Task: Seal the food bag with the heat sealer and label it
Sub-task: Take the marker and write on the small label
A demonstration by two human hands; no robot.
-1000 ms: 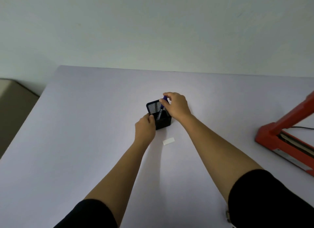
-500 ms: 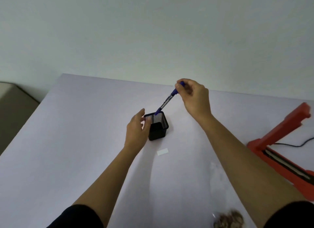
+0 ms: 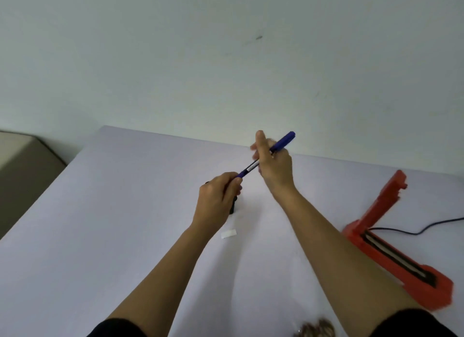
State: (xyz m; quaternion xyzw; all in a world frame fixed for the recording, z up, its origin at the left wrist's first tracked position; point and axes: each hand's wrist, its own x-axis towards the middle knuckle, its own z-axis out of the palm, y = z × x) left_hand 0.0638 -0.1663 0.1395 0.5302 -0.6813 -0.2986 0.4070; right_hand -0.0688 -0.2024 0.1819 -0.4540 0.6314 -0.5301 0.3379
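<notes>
A blue pen [image 3: 282,142] is held slanted in the air above the table. My right hand [image 3: 275,164] grips its barrel, and my left hand [image 3: 217,198] pinches its lower end, the cap. A small white label [image 3: 228,233] lies flat on the table just below my left wrist. The red heat sealer [image 3: 391,246] stands at the right with its arm raised. The food bag [image 3: 315,330] shows only as a blurred brown patch at the bottom edge.
A black mesh pen holder [image 3: 233,207] is mostly hidden behind my left hand. A black cable [image 3: 414,231] runs from the sealer to the right edge. The white table [image 3: 113,236] meets a pale wall behind; a beige surface [image 3: 22,160] lies left.
My right hand lifted the pen out of the holder and raised it. My left hand left the holder and took hold of the pen's lower end.
</notes>
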